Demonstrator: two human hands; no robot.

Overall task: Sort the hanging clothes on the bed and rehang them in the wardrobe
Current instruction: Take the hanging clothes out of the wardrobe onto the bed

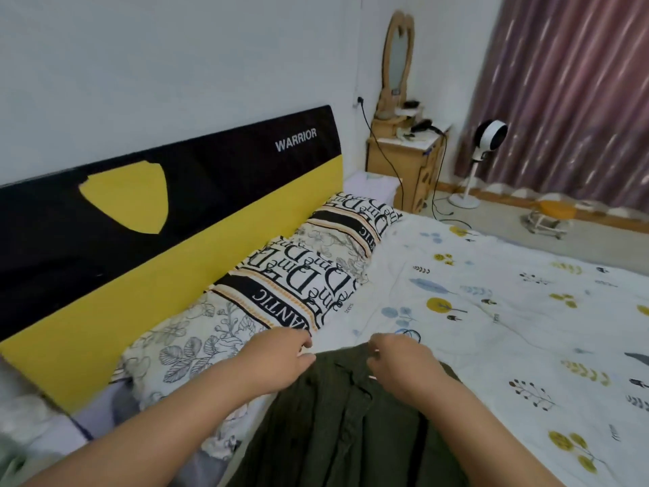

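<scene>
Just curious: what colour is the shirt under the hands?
Dark olive green; the shirt shows best in the head view.

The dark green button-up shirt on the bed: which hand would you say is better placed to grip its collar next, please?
Probably the right hand: it rests on the dark green button-up shirt at the collar; the left hand sits at its edge.

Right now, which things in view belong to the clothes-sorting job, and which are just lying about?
Part of the job:
dark green shirt
left hand
right hand
bed

Just lying about:
pillows
headboard
standing fan
dressing table
curtain
</scene>
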